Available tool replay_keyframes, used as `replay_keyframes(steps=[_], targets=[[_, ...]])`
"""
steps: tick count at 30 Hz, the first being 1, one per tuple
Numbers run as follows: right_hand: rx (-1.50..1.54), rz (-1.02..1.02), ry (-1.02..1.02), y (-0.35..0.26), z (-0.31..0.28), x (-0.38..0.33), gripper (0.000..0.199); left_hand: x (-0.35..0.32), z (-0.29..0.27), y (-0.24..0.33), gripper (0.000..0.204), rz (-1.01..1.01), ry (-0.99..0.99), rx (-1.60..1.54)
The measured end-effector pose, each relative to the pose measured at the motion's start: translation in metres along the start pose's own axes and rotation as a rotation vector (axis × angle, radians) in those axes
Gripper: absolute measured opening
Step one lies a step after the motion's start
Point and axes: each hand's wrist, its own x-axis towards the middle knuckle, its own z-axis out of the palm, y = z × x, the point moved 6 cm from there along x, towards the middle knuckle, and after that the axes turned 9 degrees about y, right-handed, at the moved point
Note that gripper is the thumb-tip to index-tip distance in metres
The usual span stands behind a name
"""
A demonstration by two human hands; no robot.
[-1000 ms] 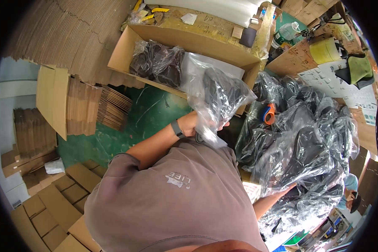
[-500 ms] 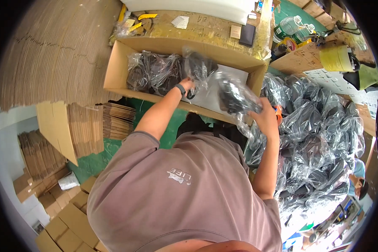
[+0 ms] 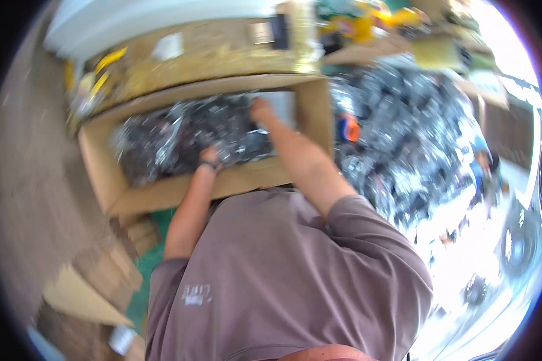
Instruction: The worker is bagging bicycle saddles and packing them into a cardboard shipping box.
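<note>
- We lean over a long cardboard box [image 3: 162, 194] on the work surface; its long axis runs left to right across the view, tilted a little so that the right end sits higher in the picture.
- To the right of the box, just past its end wall, lies a wide heap of clear-wrapped dark goods [image 3: 415, 138], with something orange [image 3: 347, 127] at its near edge. The picture is smeared by motion, so we cannot tell single packs apart there.
- Inside the box lie the bagged dark items [image 3: 180, 135], shiny plastic over black contents, filling the left and middle of it. The right end shows a pale bare patch [image 3: 281, 103].
- Our right hand [image 3: 260, 111] reaches furthest in, lying at the edge of the bags where they meet that bare patch. It touches or presses the plastic; whether its fingers are clenched or spread we cannot tell through the blur.
- Our left hand [image 3: 209, 157] sits nearer the box's front wall, a dark band at the wrist, resting on the bags in the middle. Its fingers are also too blurred to read.
- We judge the bags lie directly beneath both hands and stretch leftward; the left hand is nearer their bulk, the right nearer the free space.
</note>
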Motion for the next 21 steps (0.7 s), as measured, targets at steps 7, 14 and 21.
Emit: replay_keyframes(steps=[7, 14, 21], targets=[[0.688, 0.119, 0.946, 0.072, -0.208, -0.256, 0.052, -0.170, 0.029, 0.080, 0.075, 0.818, 0.219, 0.504], [-0.240, 1.089, 1.508, 0.458, -0.283, -0.645, 0.061, -0.309, 0.210, 0.055, 0.065, 1.125, -0.212, 0.560], [0.022, 1.608, 0.767, 0.648, -0.185, -0.756, 0.064, -0.408, 0.456, -0.116, 0.050, 1.015, -0.796, 0.690]])
